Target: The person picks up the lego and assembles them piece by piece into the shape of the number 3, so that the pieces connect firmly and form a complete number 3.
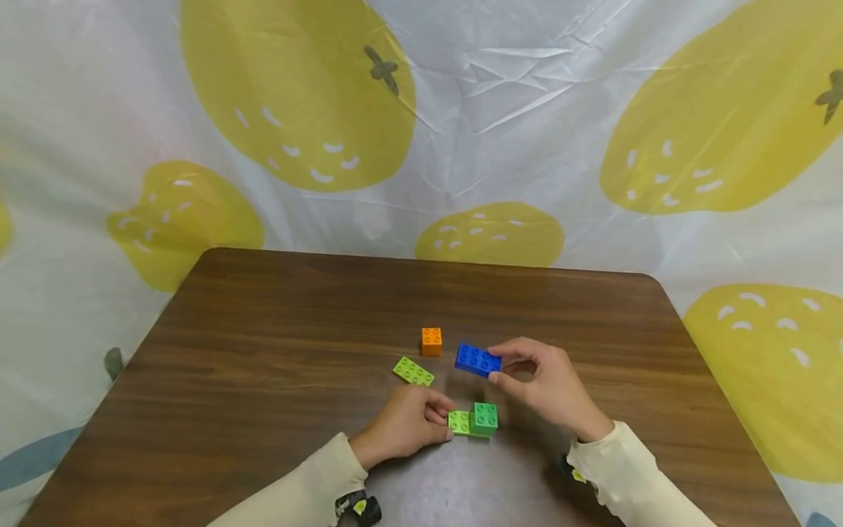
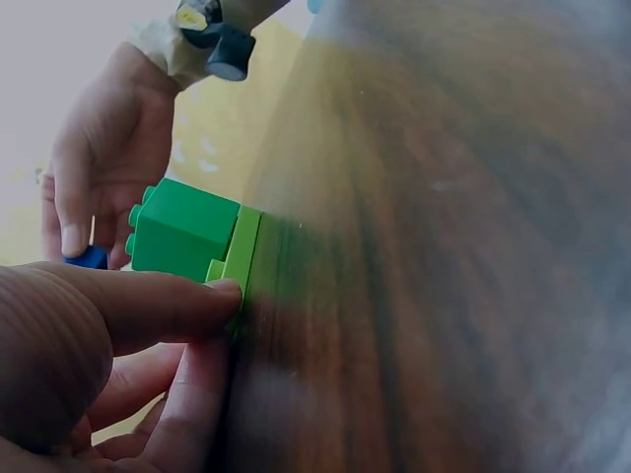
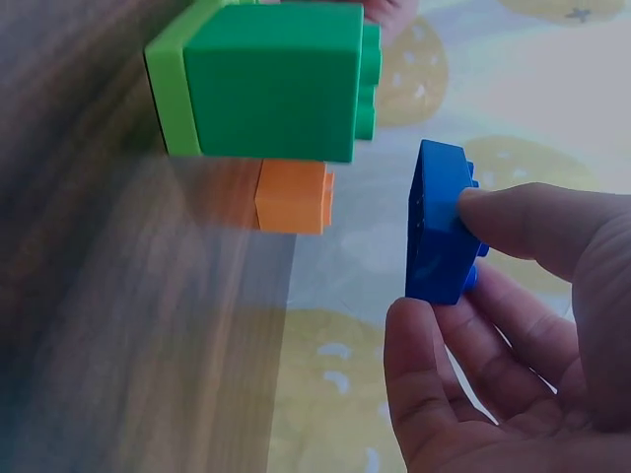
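Observation:
A blue building brick (image 1: 477,359) with two rows of studs is pinched between the thumb and fingers of my right hand (image 1: 543,384), held above the table. My left hand (image 1: 408,423) pinches the left end of a flat lime plate (image 1: 459,422) near the table's front. On that plate's right half sits a green brick (image 1: 485,417), its studs facing up. The left wrist view shows my thumb against the plate's edge, beside the green brick (image 2: 187,229). In the right wrist view the blue brick (image 3: 439,222) is tilted and apart from the green one.
An orange brick (image 1: 431,342) stands on the brown wooden table (image 1: 296,315) beyond my hands. A second lime plate (image 1: 413,371) lies just past my left hand. Behind the table hangs a white cloth (image 1: 448,132) with yellow fruit shapes.

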A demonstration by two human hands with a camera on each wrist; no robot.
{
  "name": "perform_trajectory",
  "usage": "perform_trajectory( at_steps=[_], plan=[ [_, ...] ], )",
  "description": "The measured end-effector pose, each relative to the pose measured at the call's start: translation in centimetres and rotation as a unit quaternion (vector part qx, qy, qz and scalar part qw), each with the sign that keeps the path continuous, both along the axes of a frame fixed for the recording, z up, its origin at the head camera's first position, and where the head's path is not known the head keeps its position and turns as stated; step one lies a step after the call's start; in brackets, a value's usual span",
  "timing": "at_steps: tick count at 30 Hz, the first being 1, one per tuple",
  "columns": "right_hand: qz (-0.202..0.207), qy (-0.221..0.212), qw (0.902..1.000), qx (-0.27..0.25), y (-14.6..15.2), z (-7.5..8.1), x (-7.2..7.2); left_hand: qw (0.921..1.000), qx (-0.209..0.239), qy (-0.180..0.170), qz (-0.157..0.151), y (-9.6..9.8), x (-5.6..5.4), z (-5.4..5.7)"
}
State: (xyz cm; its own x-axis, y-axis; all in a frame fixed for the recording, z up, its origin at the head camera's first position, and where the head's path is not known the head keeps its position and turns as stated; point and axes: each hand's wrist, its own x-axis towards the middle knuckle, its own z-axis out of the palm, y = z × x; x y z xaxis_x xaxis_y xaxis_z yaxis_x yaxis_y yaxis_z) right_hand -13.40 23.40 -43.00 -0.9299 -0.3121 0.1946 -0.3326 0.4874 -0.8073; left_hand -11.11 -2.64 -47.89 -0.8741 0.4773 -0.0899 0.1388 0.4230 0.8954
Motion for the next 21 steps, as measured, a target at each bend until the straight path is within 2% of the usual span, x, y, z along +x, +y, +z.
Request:
perform_trajectory(
  at_steps=[7, 15, 21],
  plan=[
    [0.018, 0.022, 0.9996, -0.005, -0.2, 0.3, 1.3, 1.0, 0.005, -0.002, 0.0, -0.2, 0.0, 0.1],
    [0.026, 0.01, 0.9995, -0.012, -0.5, 0.2, 2.0, 1.0, 0.007, -0.003, -0.002, -0.3, 0.0, -0.1],
    [0.037, 0.018, 0.9991, -0.007, -0.6, 0.1, 2.4, 0.9999, 0.007, -0.01, -0.003, -0.3, 0.0, 0.0]
  ],
)
